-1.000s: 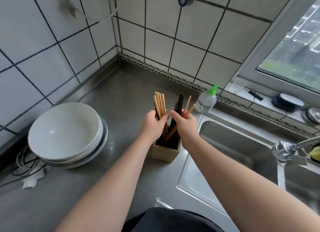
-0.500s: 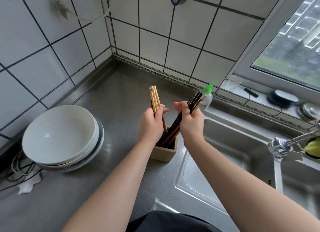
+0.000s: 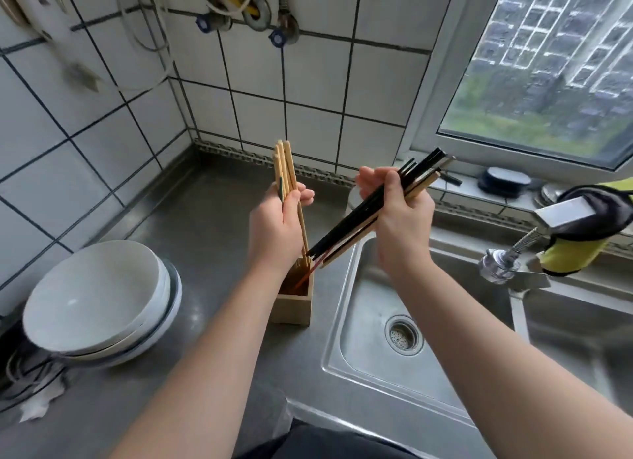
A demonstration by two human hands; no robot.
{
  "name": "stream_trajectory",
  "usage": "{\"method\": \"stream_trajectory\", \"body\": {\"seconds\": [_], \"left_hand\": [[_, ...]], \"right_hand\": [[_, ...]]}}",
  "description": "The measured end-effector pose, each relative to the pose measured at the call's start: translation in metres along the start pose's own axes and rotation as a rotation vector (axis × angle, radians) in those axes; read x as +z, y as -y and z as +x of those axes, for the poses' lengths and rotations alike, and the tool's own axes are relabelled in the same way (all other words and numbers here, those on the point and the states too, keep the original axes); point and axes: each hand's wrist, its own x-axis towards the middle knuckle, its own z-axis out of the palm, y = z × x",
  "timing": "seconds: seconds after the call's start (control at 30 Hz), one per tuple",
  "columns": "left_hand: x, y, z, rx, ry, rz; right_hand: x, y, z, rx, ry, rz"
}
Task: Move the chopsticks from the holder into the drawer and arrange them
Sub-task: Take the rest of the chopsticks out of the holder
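Over the desk point(image 3: 205, 219), the left hand point(image 3: 274, 225) gripped pale chopsticks point(image 3: 284, 164) and the right hand point(image 3: 400, 215) dark chopsticks point(image 3: 342, 228), tips at the holder point(image 3: 291, 308) mouth; the drawer step was not yet done.

Home kitchen: sink point(image 3: 404, 308), tiled wall point(image 3: 308, 92).

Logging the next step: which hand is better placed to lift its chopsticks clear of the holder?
Probably right: right hand holds dark chopsticks tilted, tips at the holder mouth; left hand holds light chopsticks reaching inside.
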Motion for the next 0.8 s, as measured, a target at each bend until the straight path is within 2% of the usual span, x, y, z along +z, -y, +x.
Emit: {"method": "stream_trajectory", "body": {"seconds": [0.33,0.47,0.67,0.8], "left_hand": [[0.059,-0.078,-0.041,0.312,0.056,-0.083],[0.067,-0.096,-0.058,0.425,0.008,-0.1],[0.03,-0.094,-0.061,0.516,-0.159,-0.068],[0.0,-0.073,-0.052,0.431,-0.182,0.061]], "right_hand": [[-0.11,0.084,-0.03,-0.154,-0.175,0.141],[-0.155,0.103,-0.046,-0.199,-0.239,0.194],[-0.15,0.08,-0.061,-0.103,-0.191,0.146],[-0.122,0.051,-0.061,-0.029,-0.158,0.135]]}}
